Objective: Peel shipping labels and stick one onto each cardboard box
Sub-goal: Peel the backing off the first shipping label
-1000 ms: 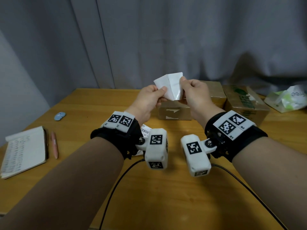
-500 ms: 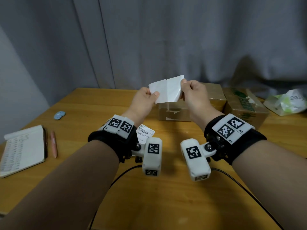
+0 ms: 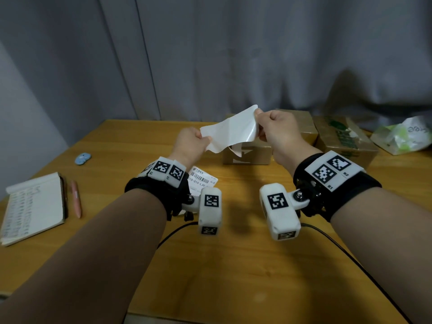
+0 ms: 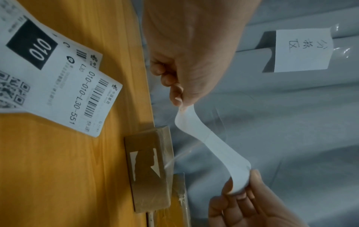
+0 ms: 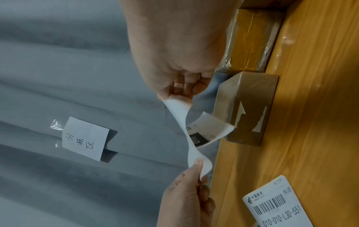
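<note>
Paper this thin will curl, crease and cling to itself, so the label [image 3: 228, 130], held in the air above the table [image 3: 233, 265] and just in front of the boxes, is best gripped by its edges: the left hand [image 3: 190, 145] pinches its lower left corner and the right hand [image 3: 277, 132] pinches the upper right edge, stretching the sheet between them. Three taped cardboard boxes stand shut, the nearest box [image 3: 251, 155] bearing only torn white scraps, its contents unseen.
</note>
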